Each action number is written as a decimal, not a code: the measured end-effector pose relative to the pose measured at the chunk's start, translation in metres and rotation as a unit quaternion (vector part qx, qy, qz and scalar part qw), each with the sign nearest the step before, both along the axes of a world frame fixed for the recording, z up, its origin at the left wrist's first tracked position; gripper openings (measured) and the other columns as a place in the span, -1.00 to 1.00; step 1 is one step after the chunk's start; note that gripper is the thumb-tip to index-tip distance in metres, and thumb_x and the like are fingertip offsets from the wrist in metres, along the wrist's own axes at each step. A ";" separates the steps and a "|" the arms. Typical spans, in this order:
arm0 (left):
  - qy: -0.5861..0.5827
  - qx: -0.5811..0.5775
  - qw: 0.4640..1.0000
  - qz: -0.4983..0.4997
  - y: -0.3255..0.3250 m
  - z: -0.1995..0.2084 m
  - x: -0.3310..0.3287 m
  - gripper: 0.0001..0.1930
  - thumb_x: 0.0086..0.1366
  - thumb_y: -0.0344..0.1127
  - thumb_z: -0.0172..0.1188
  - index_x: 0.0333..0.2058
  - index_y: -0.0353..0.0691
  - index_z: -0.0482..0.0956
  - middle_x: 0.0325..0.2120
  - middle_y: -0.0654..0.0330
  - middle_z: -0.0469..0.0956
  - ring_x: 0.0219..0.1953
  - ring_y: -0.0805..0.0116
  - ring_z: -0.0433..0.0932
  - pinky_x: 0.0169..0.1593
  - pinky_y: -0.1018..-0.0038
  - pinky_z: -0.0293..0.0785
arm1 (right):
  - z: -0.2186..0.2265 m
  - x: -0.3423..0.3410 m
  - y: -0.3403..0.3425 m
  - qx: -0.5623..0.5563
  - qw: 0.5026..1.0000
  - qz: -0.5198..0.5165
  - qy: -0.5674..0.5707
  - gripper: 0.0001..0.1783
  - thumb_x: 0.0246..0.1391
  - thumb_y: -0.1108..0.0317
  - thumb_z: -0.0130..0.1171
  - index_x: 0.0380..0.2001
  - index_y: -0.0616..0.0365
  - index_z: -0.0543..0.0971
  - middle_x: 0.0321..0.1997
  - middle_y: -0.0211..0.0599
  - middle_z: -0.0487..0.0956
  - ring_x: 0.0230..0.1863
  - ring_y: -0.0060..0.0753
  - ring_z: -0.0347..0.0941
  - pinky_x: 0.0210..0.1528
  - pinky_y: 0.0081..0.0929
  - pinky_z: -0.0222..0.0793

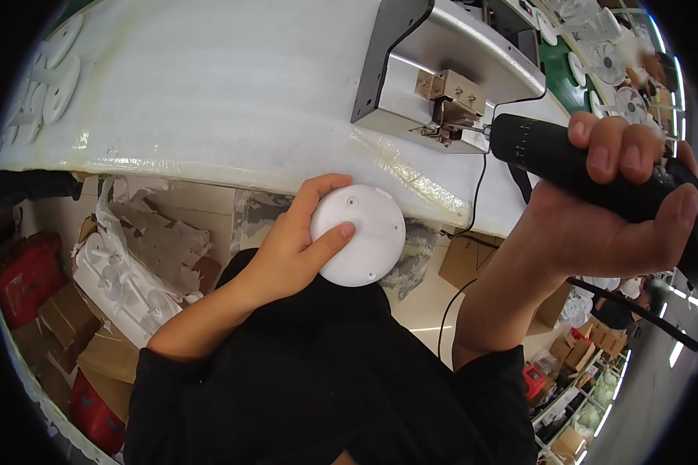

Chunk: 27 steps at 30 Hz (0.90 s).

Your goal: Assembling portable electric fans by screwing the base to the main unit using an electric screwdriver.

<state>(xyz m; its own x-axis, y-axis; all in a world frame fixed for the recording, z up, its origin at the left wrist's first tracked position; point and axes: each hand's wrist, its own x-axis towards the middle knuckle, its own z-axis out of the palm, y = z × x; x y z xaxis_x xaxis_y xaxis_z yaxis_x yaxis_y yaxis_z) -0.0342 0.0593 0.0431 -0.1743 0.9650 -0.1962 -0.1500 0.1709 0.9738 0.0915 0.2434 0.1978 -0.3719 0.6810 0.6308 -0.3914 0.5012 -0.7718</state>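
Observation:
A round white plastic base (368, 240) with several small screw holes faces up, gripped along its left side by my left hand (295, 240), thumb lying across its face. It is held just off the near edge of the bench. My right hand (620, 194) is wrapped round a black electric screwdriver (539, 147), raised and pointing left. The screwdriver's bit reaches the outlet of a metal screw feeder (442, 93) on the bench; whether a screw sits on the tip is too small to tell.
The white-covered bench (233, 85) has a taped edge. Round white parts (62, 85) stand at its far left. Below on the left is a box of white fan parts (124, 287) among cartons (66, 318). A black cable (481, 186) hangs beside the feeder. Shelves (582, 403) line the right.

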 end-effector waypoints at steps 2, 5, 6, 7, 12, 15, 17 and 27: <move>0.005 0.005 1.000 0.005 -0.001 -0.003 0.001 -0.48 0.29 -0.38 0.07 0.20 -0.25 0.17 0.03 -0.07 0.37 -0.03 0.13 0.45 0.04 0.35 0.41 | 0.002 -0.002 0.001 0.004 1.000 0.016 -0.020 -0.66 0.06 0.03 -0.03 -0.18 -0.03 0.43 -0.57 -0.56 0.41 -0.61 -0.58 0.33 -0.41 -0.43 0.29; 0.001 0.006 1.000 0.004 -0.003 -0.006 0.002 -0.49 0.29 -0.38 0.06 0.20 -0.25 0.19 0.04 -0.06 0.36 -0.02 0.15 0.44 0.03 0.37 0.41 | 0.005 -0.005 0.003 0.012 0.999 0.024 -0.034 -0.66 0.07 0.03 -0.04 -0.18 -0.03 0.43 -0.57 -0.56 0.42 -0.61 -0.58 0.33 -0.41 -0.43 0.29; -0.007 0.002 1.000 0.002 -0.003 -0.007 0.003 -0.49 0.28 -0.38 0.07 0.19 -0.25 0.20 0.05 -0.04 0.35 -0.02 0.17 0.42 0.04 0.38 0.40 | 0.005 -0.006 0.004 0.016 0.999 0.024 -0.038 -0.66 0.07 0.03 -0.05 -0.18 -0.03 0.43 -0.57 -0.55 0.42 -0.61 -0.58 0.33 -0.41 -0.43 0.29; -0.014 -0.002 1.000 0.000 -0.003 -0.007 0.002 -0.49 0.27 -0.39 0.07 0.19 -0.25 0.22 0.06 -0.03 0.34 -0.01 0.19 0.41 0.04 0.40 0.40 | 0.004 -0.007 0.006 0.020 0.999 0.026 -0.042 -0.66 0.08 0.03 -0.05 -0.18 -0.03 0.43 -0.57 -0.55 0.42 -0.61 -0.58 0.33 -0.41 -0.44 0.29; -0.028 -0.001 1.000 0.011 0.001 -0.007 0.003 -0.51 0.26 -0.40 0.06 0.17 -0.25 0.26 0.07 0.00 0.34 0.00 0.21 0.40 0.04 0.41 0.39 | -0.002 -0.008 0.009 0.026 0.999 -0.031 -0.032 -0.66 0.10 0.03 -0.06 -0.17 -0.01 0.41 -0.57 -0.54 0.42 -0.62 -0.59 0.33 -0.41 -0.45 0.30; -0.037 0.000 0.999 0.013 0.003 -0.009 0.004 -0.51 0.26 -0.40 0.06 0.17 -0.24 0.26 0.07 0.00 0.34 0.00 0.21 0.40 0.04 0.42 0.39 | -0.004 -0.011 0.008 0.023 0.998 -0.058 -0.030 -0.65 0.11 0.04 -0.06 -0.16 0.02 0.40 -0.57 -0.53 0.42 -0.61 -0.59 0.33 -0.41 -0.45 0.31; -0.045 -0.003 0.999 0.014 0.003 -0.010 0.004 -0.51 0.25 -0.41 0.06 0.17 -0.24 0.26 0.07 0.00 0.34 0.00 0.21 0.40 0.04 0.41 0.39 | -0.003 -0.017 0.006 0.016 0.997 -0.070 -0.031 -0.64 0.12 0.04 -0.06 -0.15 0.05 0.40 -0.58 -0.53 0.41 -0.61 -0.59 0.33 -0.41 -0.45 0.31; 0.017 0.027 0.999 0.003 0.000 -0.011 0.003 -0.53 0.29 -0.38 0.06 0.17 -0.24 0.24 0.03 -0.03 0.40 -0.03 0.18 0.45 0.02 0.37 0.43 | 0.008 -0.039 0.023 -0.129 0.985 -0.116 -0.026 -0.63 0.12 0.08 -0.05 -0.19 0.15 0.43 -0.59 -0.51 0.37 -0.62 -0.60 0.30 -0.43 -0.50 0.29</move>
